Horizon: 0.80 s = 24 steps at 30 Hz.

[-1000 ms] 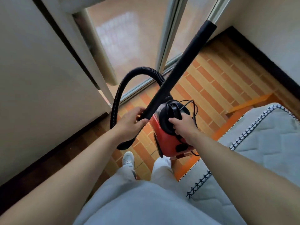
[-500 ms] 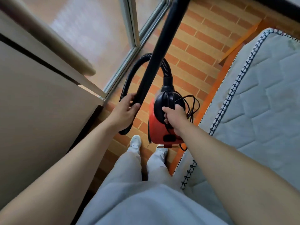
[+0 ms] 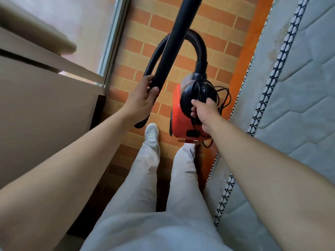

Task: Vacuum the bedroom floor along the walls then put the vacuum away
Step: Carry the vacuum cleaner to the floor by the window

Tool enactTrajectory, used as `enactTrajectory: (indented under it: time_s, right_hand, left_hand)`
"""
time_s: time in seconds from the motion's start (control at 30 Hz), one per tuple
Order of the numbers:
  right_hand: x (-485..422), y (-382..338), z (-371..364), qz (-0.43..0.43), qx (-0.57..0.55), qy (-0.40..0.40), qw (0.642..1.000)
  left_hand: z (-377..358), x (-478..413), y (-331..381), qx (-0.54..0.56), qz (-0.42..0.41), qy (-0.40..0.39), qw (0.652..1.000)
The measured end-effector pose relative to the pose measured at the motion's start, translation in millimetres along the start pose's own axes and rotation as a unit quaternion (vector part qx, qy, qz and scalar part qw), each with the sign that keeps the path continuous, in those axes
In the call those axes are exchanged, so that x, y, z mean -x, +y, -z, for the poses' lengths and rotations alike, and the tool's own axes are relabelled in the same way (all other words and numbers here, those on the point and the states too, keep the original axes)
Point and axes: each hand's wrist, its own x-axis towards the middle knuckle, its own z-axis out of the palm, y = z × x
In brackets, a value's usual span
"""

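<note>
Red canister vacuum (image 3: 182, 115) hangs from the right hand (image 3: 204, 112), fingers curled round its black top handle, loops of cord (image 3: 201, 92) bunched under and beside them. The body looks to be carried off the brick-pattern floor (image 3: 141, 42), just ahead of the person's feet. Ribbed hose (image 3: 201, 48) rises from the canister's nose at 12 o'clock, arches over and drops to the left hand (image 3: 141, 102), which sits at 9 o'clock from the canister, fingers and thumb wrapped round the lower end of the rigid wand (image 3: 174, 42). The wand's long axis runs off toward 12 to 1 o'clock, far end out of frame. Narrow lane: mattress (image 3: 299, 105) and orange bed frame (image 3: 253, 51) close at 3 o'clock, pale cabinet (image 3: 45, 115) and glass door (image 3: 94, 29) from 9 to 11. Open room lies ahead at 12 only.
</note>
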Motion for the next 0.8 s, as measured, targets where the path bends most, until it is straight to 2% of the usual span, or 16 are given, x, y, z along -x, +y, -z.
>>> enactTrajectory:
  time_s: [0.4,0.8]
  right_hand:
    - [-104,93,-71,-0.072,0.004,0.014,0.997]
    - [-175,158,-107,-0.127,0.016,0.034,0.991]
  left_hand:
    - [-52,-78,-110,-0.029,0.02,-0.071,0.997]
    - [-107,-125,-176,-0.023,0.045,-0.079,0.996]
